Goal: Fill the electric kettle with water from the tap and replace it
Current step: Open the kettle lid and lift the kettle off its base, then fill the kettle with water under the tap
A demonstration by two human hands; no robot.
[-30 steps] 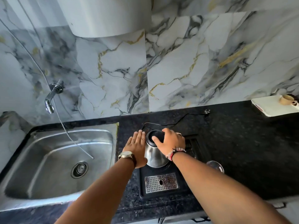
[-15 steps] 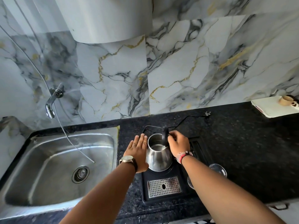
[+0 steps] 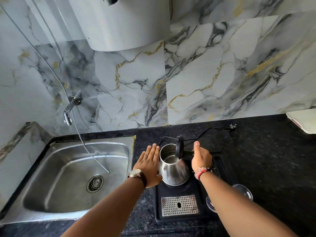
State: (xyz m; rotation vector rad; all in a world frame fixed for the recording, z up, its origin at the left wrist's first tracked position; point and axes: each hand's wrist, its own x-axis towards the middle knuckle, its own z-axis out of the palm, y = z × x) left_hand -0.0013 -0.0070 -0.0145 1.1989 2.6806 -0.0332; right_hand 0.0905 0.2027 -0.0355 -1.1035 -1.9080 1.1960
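My right hand [image 3: 201, 158] has its grip tight on the kettle [image 3: 172, 165] handle to lift it. My left hand [image 3: 150, 164] lies flat, grip apart, steadying its side. The lid [image 3: 179, 148] stands up for water.

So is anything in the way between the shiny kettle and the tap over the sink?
Nothing visible blocks it. The shiny steel kettle sits on its black base, and the chrome wall tap is to the left above the steel sink. Only the flat left hand rests against the kettle's sink side.
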